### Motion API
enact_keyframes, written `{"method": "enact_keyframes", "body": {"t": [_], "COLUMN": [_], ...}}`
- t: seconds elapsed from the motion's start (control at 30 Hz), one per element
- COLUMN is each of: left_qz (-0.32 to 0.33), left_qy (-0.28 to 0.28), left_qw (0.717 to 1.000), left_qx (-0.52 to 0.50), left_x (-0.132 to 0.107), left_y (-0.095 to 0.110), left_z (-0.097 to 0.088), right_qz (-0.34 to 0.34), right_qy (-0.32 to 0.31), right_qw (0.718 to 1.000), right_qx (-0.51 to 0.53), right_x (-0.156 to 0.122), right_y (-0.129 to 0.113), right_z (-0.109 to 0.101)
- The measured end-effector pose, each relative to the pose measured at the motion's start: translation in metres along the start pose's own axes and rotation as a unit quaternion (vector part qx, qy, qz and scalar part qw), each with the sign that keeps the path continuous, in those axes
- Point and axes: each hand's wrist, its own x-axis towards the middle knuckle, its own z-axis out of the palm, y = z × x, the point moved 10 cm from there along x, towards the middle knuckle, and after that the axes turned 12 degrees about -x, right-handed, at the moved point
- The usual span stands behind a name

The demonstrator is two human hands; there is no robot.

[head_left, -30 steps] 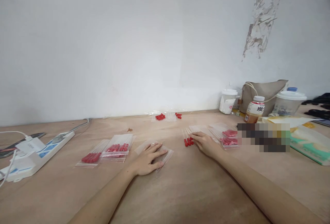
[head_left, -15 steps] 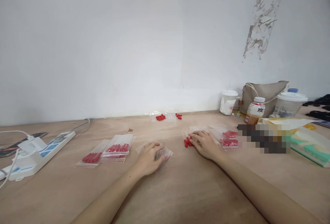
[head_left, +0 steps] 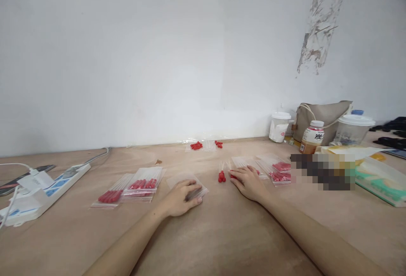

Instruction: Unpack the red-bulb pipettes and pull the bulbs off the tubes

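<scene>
My left hand (head_left: 180, 197) lies over a clear zip bag (head_left: 190, 178), thumb and fingers apart, with part of the bag under the palm. No red tips show in that bag. My right hand (head_left: 249, 180) rests on the table with its fingers stretched over red-tipped sticks, most of which it hides. Left of its fingertips, apart from the hand, a small cluster of red-tipped sticks (head_left: 221, 177) lies with pale stems pointing away. Filled zip bags of such sticks (head_left: 144, 183) lie left of my left hand, and more filled bags (head_left: 281, 172) lie right of my right hand.
A power strip (head_left: 47, 195) with plugs and cables lies at left. More red pieces (head_left: 196, 145) on clear plastic are near the wall. At right stand a lidded cup (head_left: 279, 128), a drink bottle (head_left: 312, 137), a grey bag (head_left: 320, 117), a clear tub (head_left: 353, 130) and a green-white packet (head_left: 380, 183).
A small cluster of red-tipped sticks has slid left, away from my right fingertips. My left hand stays over the clear bag, its thumb a little lower. The view has shifted slightly.
</scene>
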Motion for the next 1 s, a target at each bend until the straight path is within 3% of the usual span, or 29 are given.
{"method": "enact_keyframes", "body": {"t": [0.1, 0.23, 0.37, 0.5, 0.7, 1.0], "left_qz": [0.01, 0.047, 0.043, 0.037, 0.019, -0.024], "left_qy": [0.022, 0.035, 0.071, 0.089, 0.116, 0.207], "left_qw": [0.999, 0.998, 0.994, 0.991, 0.985, 0.972], "left_qx": [-0.029, -0.037, -0.074, -0.098, -0.125, -0.111], "left_x": [0.01, 0.04, 0.076, 0.096, 0.101, 0.081], "left_y": [0.007, 0.025, 0.033, 0.035, 0.031, 0.026], "left_z": [-0.001, 0.008, 0.015, 0.025, 0.029, 0.009], "right_qz": [0.006, 0.023, 0.051, 0.064, 0.012, -0.014], "right_qy": [0.011, 0.036, 0.076, 0.118, 0.102, 0.069], "right_qw": [1.0, 0.999, 0.996, 0.991, 0.995, 0.997], "right_qx": [0.002, -0.004, -0.01, -0.003, 0.005, -0.013], "right_x": [0.0, 0.0, 0.001, 0.0, 0.001, 0.001], "right_y": [0.001, 0.002, 0.008, 0.014, 0.002, -0.008], "right_z": [-0.001, -0.004, -0.011, -0.017, -0.013, -0.011]}}
